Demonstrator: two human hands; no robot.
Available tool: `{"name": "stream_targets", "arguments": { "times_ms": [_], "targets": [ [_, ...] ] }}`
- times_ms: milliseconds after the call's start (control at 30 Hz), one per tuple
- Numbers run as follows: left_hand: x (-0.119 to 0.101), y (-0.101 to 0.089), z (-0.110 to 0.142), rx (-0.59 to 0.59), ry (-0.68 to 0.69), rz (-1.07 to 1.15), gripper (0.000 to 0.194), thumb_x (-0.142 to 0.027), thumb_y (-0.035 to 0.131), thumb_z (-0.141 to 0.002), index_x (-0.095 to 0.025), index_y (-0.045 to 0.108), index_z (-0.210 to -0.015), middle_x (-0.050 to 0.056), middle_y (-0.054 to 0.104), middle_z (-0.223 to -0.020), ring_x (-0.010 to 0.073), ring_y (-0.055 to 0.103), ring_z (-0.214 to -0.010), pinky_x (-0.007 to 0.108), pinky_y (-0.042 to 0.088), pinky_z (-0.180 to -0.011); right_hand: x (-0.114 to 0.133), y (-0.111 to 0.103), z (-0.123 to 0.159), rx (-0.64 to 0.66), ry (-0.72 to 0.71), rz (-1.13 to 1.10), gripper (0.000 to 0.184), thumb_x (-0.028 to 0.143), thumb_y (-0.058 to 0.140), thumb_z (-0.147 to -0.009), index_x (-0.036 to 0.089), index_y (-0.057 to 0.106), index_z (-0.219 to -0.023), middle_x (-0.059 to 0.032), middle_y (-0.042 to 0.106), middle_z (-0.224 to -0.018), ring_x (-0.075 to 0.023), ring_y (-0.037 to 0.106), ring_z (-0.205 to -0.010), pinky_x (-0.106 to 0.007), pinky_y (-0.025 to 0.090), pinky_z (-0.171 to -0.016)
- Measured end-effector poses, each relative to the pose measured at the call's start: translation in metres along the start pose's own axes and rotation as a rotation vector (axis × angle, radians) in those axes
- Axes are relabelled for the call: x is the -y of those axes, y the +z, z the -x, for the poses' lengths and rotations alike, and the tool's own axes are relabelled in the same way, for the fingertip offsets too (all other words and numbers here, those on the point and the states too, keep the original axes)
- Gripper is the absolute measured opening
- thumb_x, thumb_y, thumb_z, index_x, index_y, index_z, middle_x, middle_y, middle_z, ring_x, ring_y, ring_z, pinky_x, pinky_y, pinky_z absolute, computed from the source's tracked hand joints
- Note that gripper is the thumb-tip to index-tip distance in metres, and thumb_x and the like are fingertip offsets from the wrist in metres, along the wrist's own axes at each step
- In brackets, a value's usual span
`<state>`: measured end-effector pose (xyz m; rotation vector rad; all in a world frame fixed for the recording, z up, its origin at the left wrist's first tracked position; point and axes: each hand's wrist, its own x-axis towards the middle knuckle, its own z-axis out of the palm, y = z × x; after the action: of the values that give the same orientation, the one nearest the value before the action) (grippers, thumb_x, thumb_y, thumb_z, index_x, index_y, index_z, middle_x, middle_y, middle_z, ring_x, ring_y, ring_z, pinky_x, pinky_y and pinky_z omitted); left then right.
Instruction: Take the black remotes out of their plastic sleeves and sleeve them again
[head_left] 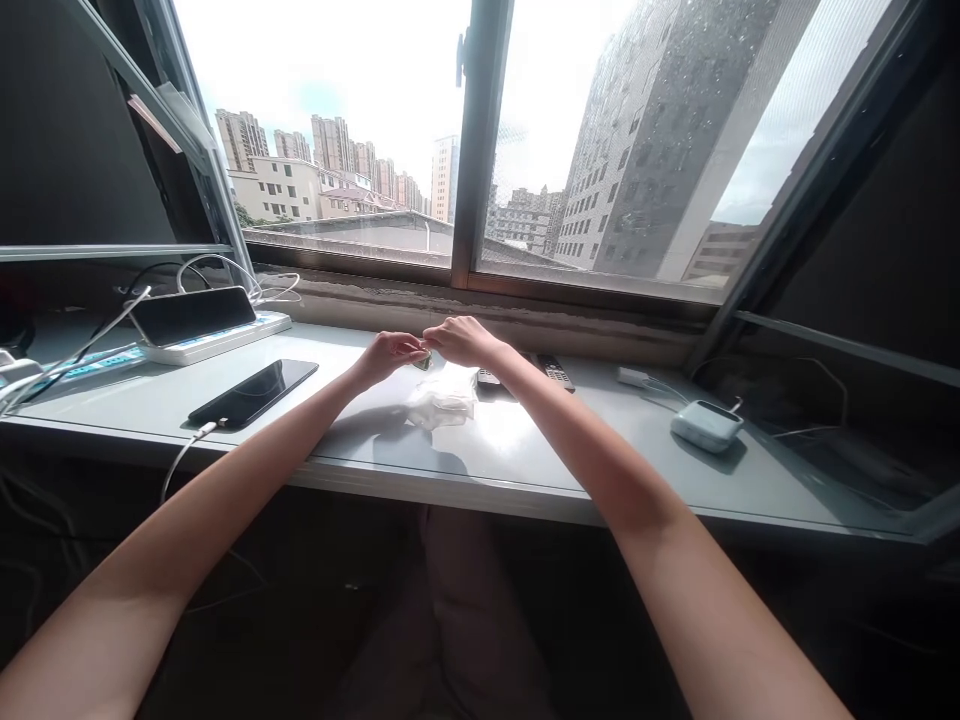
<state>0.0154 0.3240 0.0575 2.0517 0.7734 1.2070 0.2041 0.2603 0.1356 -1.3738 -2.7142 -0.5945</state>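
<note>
My left hand (388, 355) and my right hand (461, 340) meet fingertip to fingertip above the back middle of the desk. Fingers of both are pinched closed. Just under the fingertips shows a small dark-greenish thing (424, 362), too small to name; which hand has hold of it is unclear. Below and slightly right of it, a crumpled whitish, see-through plastic bag (444, 398) lies in bright light on the desk. A dark remote control (556, 372) with light buttons lies beyond my right wrist, and another keyed device (489, 378) is partly covered by that wrist.
On the desk (360, 440), a black phone (255, 393) with a white cable (184, 455) lies left. Another phone (196, 316) leans on a white power strip (217, 340) among cables. A pale boxy device (706, 425) sits right. The window frame (469, 150) rises behind.
</note>
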Motion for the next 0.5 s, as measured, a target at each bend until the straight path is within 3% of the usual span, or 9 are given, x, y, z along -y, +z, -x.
{"name": "stream_targets", "arguments": {
  "times_ms": [167, 267, 367, 433, 500],
  "targets": [
    [-0.01, 0.007, 0.006, -0.086, 0.025, -0.148, 0.051, -0.062, 0.079, -0.062, -0.014, 0.075, -0.08, 0.012, 0.075, -0.076, 0.03, 0.072, -0.076, 0.044, 0.056, -0.076, 0.0, 0.009, -0.005, 0.013, 0.103, -0.113, 0.041, 0.038, 0.029, -0.108, 0.021, 0.067, -0.108, -0.0075, 0.071, -0.099, -0.0203, 0.064, -0.084, -0.025, 0.034, -0.064],
    [-0.014, -0.005, 0.005, -0.179, 0.043, -0.202, 0.047, -0.061, 0.078, -0.066, -0.016, 0.076, -0.08, 0.01, 0.076, -0.08, 0.0283, 0.071, -0.079, 0.04, 0.055, -0.079, -0.002, 0.013, -0.006, 0.008, 0.179, -0.192, 0.042, 0.047, 0.029, -0.107, 0.022, 0.06, -0.12, -0.0068, 0.071, -0.099, -0.0209, 0.065, -0.086, -0.025, 0.036, -0.064],
    [-0.019, -0.042, 0.009, -0.363, 0.005, -0.36, 0.038, -0.053, 0.077, -0.072, -0.016, 0.077, -0.083, 0.009, 0.075, -0.092, 0.0241, 0.068, -0.087, 0.035, 0.052, -0.081, -0.002, 0.015, 0.01, -0.082, 0.237, -0.325, 0.038, 0.046, 0.036, -0.106, 0.02, 0.057, -0.124, -0.0036, 0.072, -0.09, -0.0195, 0.066, -0.083, -0.025, 0.038, -0.067],
    [-0.019, -0.081, 0.02, -0.527, -0.085, -0.535, 0.031, -0.043, 0.081, -0.072, -0.015, 0.077, -0.084, 0.008, 0.073, -0.1, 0.0209, 0.063, -0.088, 0.031, 0.05, -0.079, 0.006, 0.012, 0.036, -0.203, 0.204, -0.478, 0.03, 0.041, 0.04, -0.107, 0.022, 0.059, -0.12, -0.0003, 0.071, -0.089, -0.0163, 0.065, -0.078, -0.025, 0.041, -0.07],
    [-0.015, -0.126, 0.038, -0.64, -0.263, -0.647, 0.034, -0.04, 0.08, -0.074, -0.012, 0.077, -0.092, 0.005, 0.073, -0.09, 0.0173, 0.06, -0.078, 0.03, 0.048, -0.074, 0.022, 0.005, 0.076, -0.345, 0.11, -0.688, 0.033, 0.043, 0.034, -0.107, 0.024, 0.057, -0.121, 0.0005, 0.07, -0.092, -0.0133, 0.064, -0.069, -0.026, 0.045, -0.069]
  ]
}}
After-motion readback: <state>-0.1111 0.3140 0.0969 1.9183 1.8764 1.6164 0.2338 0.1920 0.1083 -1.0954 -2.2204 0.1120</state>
